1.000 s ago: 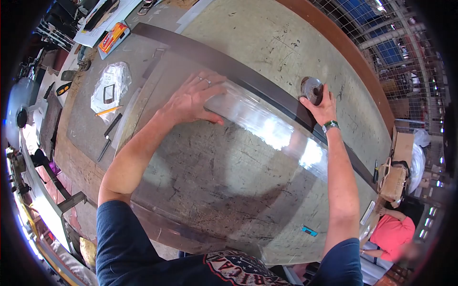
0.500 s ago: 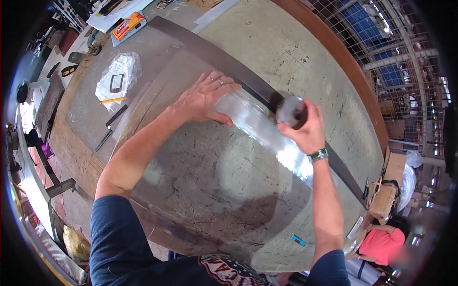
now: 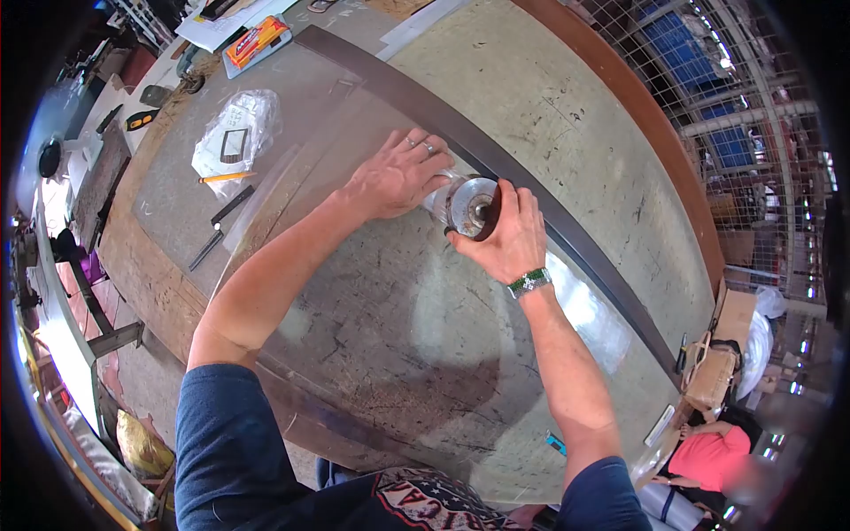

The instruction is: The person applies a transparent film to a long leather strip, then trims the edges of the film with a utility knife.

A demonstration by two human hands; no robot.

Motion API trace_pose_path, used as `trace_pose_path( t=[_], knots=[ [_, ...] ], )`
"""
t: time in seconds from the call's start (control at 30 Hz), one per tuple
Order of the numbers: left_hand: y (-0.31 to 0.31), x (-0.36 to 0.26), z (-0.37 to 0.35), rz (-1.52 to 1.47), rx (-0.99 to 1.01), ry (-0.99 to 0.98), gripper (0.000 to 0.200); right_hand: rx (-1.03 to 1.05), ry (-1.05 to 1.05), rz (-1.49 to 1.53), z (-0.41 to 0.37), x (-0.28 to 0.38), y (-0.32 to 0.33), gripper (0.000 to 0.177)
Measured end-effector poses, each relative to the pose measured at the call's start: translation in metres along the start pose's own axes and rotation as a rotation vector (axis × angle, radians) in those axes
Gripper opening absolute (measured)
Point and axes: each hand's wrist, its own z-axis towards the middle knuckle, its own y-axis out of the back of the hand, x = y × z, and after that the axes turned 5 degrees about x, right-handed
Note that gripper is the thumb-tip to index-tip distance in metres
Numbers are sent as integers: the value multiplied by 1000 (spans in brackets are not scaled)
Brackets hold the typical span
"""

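A clear, shiny strip (image 3: 580, 305) lies on a transparent sheet (image 3: 354, 292) beside a long dark bar (image 3: 567, 221). In my right hand (image 3: 509, 232) is a round, clear roll (image 3: 472, 208), with the thumb on one side and the fingers on the other. Flat on the strip's upper left end rests my left hand (image 3: 398, 173), fingers spread and a ring on it. The two hands are close together, with the roll just right of the left fingertips. The roll covers part of the strip.
On the left of the worktable (image 3: 496, 53) are a plastic bag (image 3: 235, 133), a pencil (image 3: 226, 177) and an orange packet (image 3: 257, 42). A blue cutter (image 3: 555, 442) lies near the front edge. At lower right sits a person in pink (image 3: 708, 451), beside a carton (image 3: 711, 372).
My right hand has moved left with the roll, up close to my left hand. The view has shifted slightly, and my left hand stays at the strip's end.
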Motion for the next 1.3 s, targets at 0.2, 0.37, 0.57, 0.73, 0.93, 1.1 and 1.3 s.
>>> trace_pose_path(
  t=[0.2, 0.37, 0.57, 0.73, 0.93, 1.1, 1.3],
  knots=[
    [-9, 2, -1, 20, -81, 11, 34, -171, 14, 69, -49, 12, 39, 104],
    [-10, 14, -37, 248, -154, 105, 46, -216, -53, 257, -206, -5, 65, 76],
    [87, -140, -231, 235, -379, 316, 43, -251, -476, 326, -476, -17, 46, 42],
    [46, -228, -375, 229, -239, 576, 48, -262, -396, 271, -563, 7, 3, 38],
    [-7, -254, -401, 325, -275, 685, 46, -240, -74, 272, -531, 19, -11, 41],
    [9, -260, -404, 336, -344, 684, 48, -144, 65, 206, -507, 45, -23, 65],
    [31, -204, -402, 381, -227, 670, 50, -63, 85, 65, -516, 58, -54, 67]
  ],
)
